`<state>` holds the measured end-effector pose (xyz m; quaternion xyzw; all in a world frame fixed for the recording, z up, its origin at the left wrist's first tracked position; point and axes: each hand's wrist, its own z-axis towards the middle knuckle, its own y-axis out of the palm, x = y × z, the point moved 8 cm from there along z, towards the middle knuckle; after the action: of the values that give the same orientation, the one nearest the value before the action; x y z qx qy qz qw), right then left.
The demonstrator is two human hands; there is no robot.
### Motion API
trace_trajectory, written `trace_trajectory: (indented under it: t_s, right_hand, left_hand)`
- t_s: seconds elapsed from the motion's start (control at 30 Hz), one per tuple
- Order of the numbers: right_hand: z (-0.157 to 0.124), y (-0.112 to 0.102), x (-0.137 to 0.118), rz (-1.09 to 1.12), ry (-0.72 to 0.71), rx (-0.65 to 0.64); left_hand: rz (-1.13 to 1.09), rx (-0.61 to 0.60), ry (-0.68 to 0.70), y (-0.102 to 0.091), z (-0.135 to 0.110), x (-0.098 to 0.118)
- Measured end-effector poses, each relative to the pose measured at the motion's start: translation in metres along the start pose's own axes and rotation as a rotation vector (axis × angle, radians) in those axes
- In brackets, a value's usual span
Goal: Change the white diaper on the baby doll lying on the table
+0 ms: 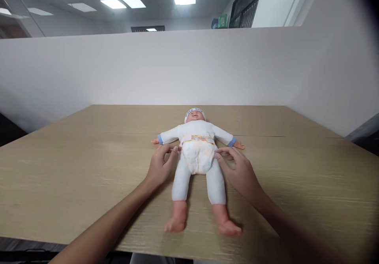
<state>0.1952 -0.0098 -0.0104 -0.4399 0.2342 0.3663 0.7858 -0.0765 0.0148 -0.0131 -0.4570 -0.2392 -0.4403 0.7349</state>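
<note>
A baby doll lies on its back on the table, head at the far end and bare feet toward me. It wears a white suit with blue cuffs and a white printed headband. Around its hips is a white diaper, with a colourful printed strip across the waist. My left hand pinches the diaper's left edge at the hip, thumb and forefinger together. On the opposite side, my right hand has its thumb and fingertips closed on the diaper's right edge.
The wooden table has a thin seam running across it behind the doll's arms. A white partition rises at the table's far edge, and a pale wall stands on the right. A green package shows beyond the partition.
</note>
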Motion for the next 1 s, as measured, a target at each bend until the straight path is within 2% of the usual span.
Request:
trace_trajectory:
  t_s: [0.07,0.17,0.3,0.4,0.53,0.7,1.0]
  right_hand:
    - [0.005,0.001,0.008,0.038,0.011,-0.016]
    - [0.019,-0.006,0.024,0.042,-0.009,0.047]
    - [0.05,-0.015,0.048,-0.196,-0.112,0.159]
    - [0.077,-0.004,0.064,-0.449,-0.174,0.112]
    - [0.098,0.023,0.079,-0.582,-0.174,-0.031]
    - [0.094,0.042,0.078,-0.59,-0.179,-0.058]
    - [0.089,0.042,0.084,-0.584,-0.14,-0.035]
  left_hand:
    - [0.037,0.011,0.027,-0.003,0.002,-0.005]
    - [0.114,0.041,0.062,-0.01,0.01,-0.019]
    - [0.389,0.101,0.176,-0.01,0.039,-0.041]
    - [0.567,0.07,0.258,0.002,0.065,-0.057]
    - [0.634,-0.039,0.212,0.016,0.087,-0.076]
    - [0.627,-0.056,0.189,0.014,0.085,-0.078]
    - [0.597,-0.049,0.167,0.01,0.078,-0.073]
